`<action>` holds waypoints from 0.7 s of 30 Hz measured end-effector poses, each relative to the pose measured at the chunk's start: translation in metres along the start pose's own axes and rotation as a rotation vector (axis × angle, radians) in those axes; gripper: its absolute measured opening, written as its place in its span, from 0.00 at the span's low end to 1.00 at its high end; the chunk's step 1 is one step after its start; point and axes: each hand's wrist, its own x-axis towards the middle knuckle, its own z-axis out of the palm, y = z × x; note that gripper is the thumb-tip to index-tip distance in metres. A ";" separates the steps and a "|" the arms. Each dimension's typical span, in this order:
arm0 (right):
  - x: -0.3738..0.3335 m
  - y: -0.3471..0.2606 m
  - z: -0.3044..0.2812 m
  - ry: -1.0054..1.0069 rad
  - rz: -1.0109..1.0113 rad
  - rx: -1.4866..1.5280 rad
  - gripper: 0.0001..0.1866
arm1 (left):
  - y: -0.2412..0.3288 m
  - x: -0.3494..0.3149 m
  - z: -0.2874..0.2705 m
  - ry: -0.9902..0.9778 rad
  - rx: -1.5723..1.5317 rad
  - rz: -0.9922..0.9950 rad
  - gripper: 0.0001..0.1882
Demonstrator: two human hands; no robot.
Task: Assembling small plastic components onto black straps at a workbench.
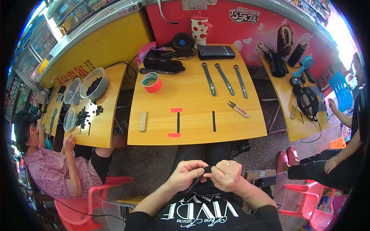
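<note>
Above my lap, just off the table's near edge, my left hand [187, 175] and my right hand [227, 175] are close together. Both pinch a black strap [207, 169]; its lower part hangs from the left fingers against my dark shirt, and my fingers hide some of it. On the wooden table [196, 139] ahead, a black strip [178, 122] lies between two pieces of red tape. Another black strip [214, 121] lies to its right. Farther back are three dark straps with rounded ends [224, 79]. Pink-handled thread snips [239, 109] rest at the right.
A red tape roll [152, 82], a short wooden piece [143, 121], a black pouch [216, 52] and a spotted tumbler [199, 30] are on my table. Left, a seated person [58, 165] works near tubs of black pieces [94, 84]. Another person [343, 154] sits right.
</note>
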 end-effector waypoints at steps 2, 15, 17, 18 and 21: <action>0.000 0.000 0.003 -0.113 0.072 0.034 0.11 | 0.004 0.003 -0.002 -0.091 0.018 -0.101 0.13; 0.015 -0.001 -0.016 -0.119 -0.102 -0.054 0.11 | 0.023 0.012 -0.003 -0.276 0.300 0.106 0.13; 0.015 0.000 -0.014 -0.122 -0.110 -0.049 0.11 | 0.033 0.010 0.004 -0.265 0.282 0.060 0.12; 0.015 0.001 -0.013 -0.122 -0.117 -0.045 0.11 | 0.036 0.009 0.006 -0.255 0.265 0.013 0.11; 0.015 -0.002 -0.011 -0.155 -0.174 -0.069 0.11 | 0.027 0.008 0.003 -0.264 0.233 0.007 0.08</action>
